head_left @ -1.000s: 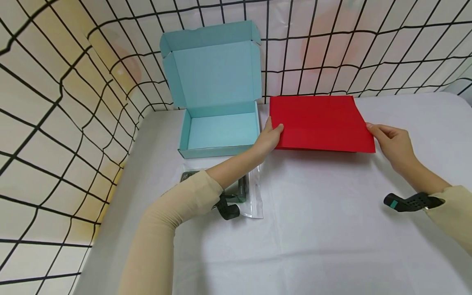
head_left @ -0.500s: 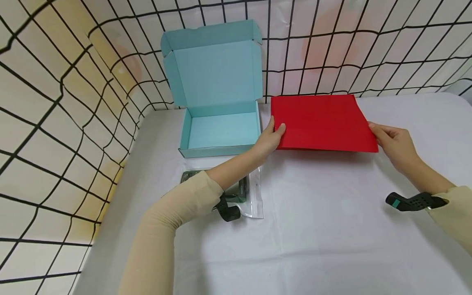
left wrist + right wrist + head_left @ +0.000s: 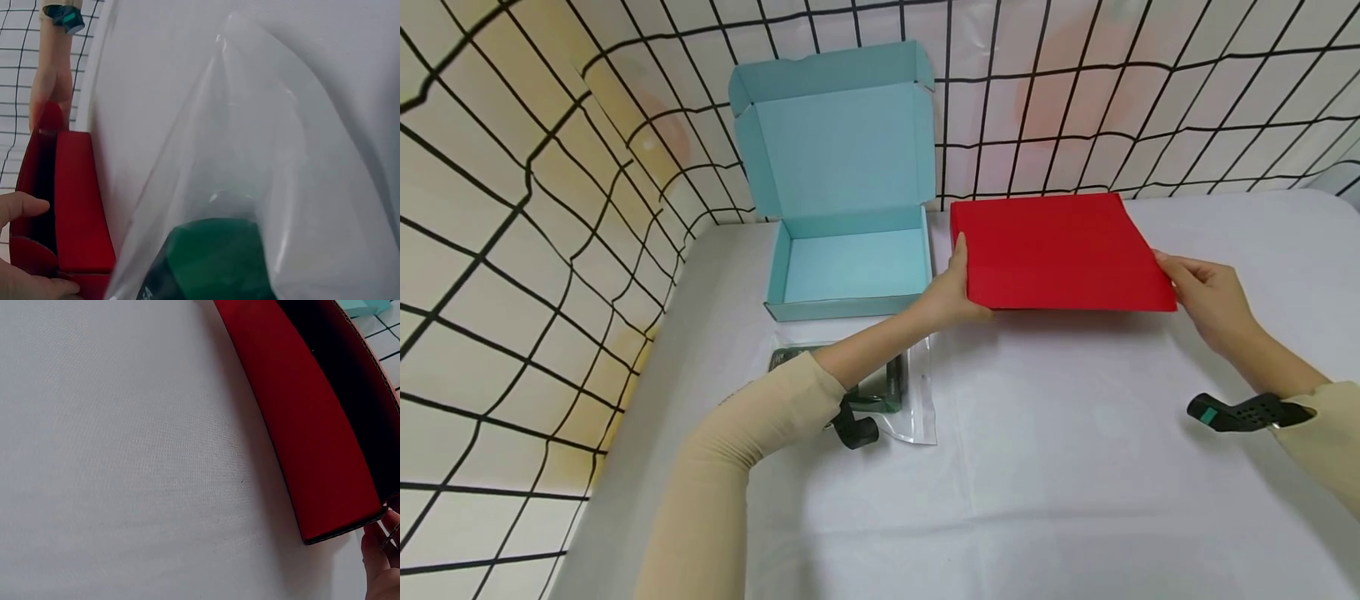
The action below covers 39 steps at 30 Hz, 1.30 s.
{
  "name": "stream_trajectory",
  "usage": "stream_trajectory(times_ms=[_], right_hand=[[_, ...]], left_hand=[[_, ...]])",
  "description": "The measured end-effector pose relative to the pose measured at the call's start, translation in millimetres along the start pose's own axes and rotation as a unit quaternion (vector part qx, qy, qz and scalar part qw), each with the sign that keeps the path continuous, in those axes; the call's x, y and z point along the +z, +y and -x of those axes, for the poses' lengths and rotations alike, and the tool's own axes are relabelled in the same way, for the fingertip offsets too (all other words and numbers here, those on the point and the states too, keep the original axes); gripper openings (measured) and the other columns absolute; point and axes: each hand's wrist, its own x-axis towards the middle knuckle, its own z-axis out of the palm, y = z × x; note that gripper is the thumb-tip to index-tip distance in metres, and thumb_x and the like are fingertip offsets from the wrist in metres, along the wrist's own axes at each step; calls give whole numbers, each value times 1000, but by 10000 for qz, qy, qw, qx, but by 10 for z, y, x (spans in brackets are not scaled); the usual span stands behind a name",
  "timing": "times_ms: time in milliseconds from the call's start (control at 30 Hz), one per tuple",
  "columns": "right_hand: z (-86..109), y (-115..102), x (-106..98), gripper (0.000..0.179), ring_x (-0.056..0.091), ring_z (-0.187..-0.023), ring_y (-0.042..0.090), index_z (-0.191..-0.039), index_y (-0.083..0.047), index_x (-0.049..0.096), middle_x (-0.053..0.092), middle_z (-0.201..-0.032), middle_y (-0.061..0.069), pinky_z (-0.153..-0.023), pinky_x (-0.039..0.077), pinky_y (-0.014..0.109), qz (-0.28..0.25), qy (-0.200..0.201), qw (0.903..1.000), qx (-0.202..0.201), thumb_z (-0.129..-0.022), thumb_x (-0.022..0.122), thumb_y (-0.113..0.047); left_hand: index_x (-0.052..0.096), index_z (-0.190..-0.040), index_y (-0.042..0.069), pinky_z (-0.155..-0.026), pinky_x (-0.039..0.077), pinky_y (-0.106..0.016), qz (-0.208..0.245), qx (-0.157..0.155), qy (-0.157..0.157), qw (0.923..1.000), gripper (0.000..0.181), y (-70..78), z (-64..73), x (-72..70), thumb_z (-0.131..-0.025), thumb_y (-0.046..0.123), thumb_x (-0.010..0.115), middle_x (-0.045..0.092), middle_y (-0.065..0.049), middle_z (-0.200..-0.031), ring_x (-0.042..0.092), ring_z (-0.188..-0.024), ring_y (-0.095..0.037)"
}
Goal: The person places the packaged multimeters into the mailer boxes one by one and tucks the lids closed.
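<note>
A red cardboard box sits at the back right, its lid slightly raised. Both wrist views show a dark gap between the lid and the red front wall. At its left end my left hand holds the box by the side, the thumb now low at the front corner. In the left wrist view a finger reaches into the gap beside a side flap. My right hand pinches the right edge; in the right wrist view its fingers are at the end corner, partly cut off.
A light blue box stands open at the back, left of the red one. A clear plastic bag with a dark green item inside lies under my left forearm. Black wire grid borders the table at the back and left.
My left thumb has slid from the top of the red lid down to the front corner. The red box's right front corner, with my right hand, has shifted slightly right.
</note>
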Motion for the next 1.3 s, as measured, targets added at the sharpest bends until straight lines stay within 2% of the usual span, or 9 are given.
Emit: stream_trajectory(times_ms=[67, 300, 533, 700, 833, 1067, 1200, 1267, 1300], right_hand=[[6, -6, 8, 48, 50, -90, -9, -132, -23, 48, 56, -97, -31, -68, 44, 3, -81, 24, 10000, 4, -89, 49, -44], [107, -178, 45, 51, 48, -87, -10, -135, -8, 40, 53, -90, -36, -67, 43, 3, 55, 7, 9998, -167, -93, 45, -37], [122, -199, 53, 52, 47, -87, -11, -137, -8, 37, 52, -90, -37, -67, 43, 2, 54, -57, 9999, -85, -94, 44, -37], [119, -187, 44, 53, 47, -89, -11, -137, -9, 37, 51, -94, -35, -68, 43, 2, 83, -104, 9999, -105, -93, 44, -38], [33, -63, -7, 51, 48, -91, -10, -136, -15, 41, 53, -100, -32, -68, 43, 3, 97, -108, 9999, -88, -92, 45, -41], [-175, 252, -107, 49, 49, -93, -8, -132, -24, 48, 56, -109, -23, -68, 45, 4, -60, -136, 9999, -56, -88, 50, -45], [-138, 175, -87, 50, 50, -92, -10, -133, -22, 46, 56, -105, -26, -67, 45, 4, -9, -158, 9999, 35, -89, 49, -45], [-72, 63, -57, 52, 49, -90, -11, -135, -18, 43, 55, -99, -31, -67, 44, 4, 82, -194, 9998, 50, -90, 47, -44], [-42, 11, -45, 52, 49, -89, -11, -135, -17, 42, 55, -97, -32, -67, 44, 4, 83, -213, 9997, 73, -91, 46, -44]], left_hand=[[-8, -146, 13, -71, 51, -22, -162, 27, 18, 9999, 113, 2, 4, -7, -69, 9, 75, 37, -8, -137, 52, -104, -20], [-3, -147, 10, -69, 51, -21, -516, 16, -77, 9986, 108, 12, 0, -48, -71, 9, 74, 50, -10, -120, 54, -97, -19], [-5, -146, 11, -60, 49, -19, -737, 71, -196, 9971, 106, -1, 11, -74, -72, 8, 71, 56, -9, -99, 55, -75, -17], [-4, -146, 11, -61, 49, -20, -683, 245, -138, 9973, 105, -25, 24, -78, -73, 6, 70, 54, -9, -103, 54, -82, -17], [-2, -147, 10, -65, 49, -18, -656, 487, -35, 9966, 100, -52, 62, -61, -76, 5, 68, 54, -8, -110, 53, -90, -17], [1, -146, 7, -60, 47, -16, -838, 725, 183, 9937, 93, -57, 125, -16, -79, 5, 65, 55, -7, -101, 52, -80, -15], [-3, -146, 4, -54, 43, -15, -1033, 745, 183, 9917, 92, -31, 128, -6, -80, 3, 61, 58, -9, -92, 51, -70, -16], [-5, -145, 3, -53, 42, -15, -1166, 762, 177, 9901, 90, -21, 130, -2, -81, 3, 59, 58, -10, -97, 51, -71, -16], [-6, -145, 2, -52, 41, -16, -1262, 761, 160, 9890, 89, -17, 132, -1, -82, 2, 58, 58, -12, -107, 56, -80, -17]])
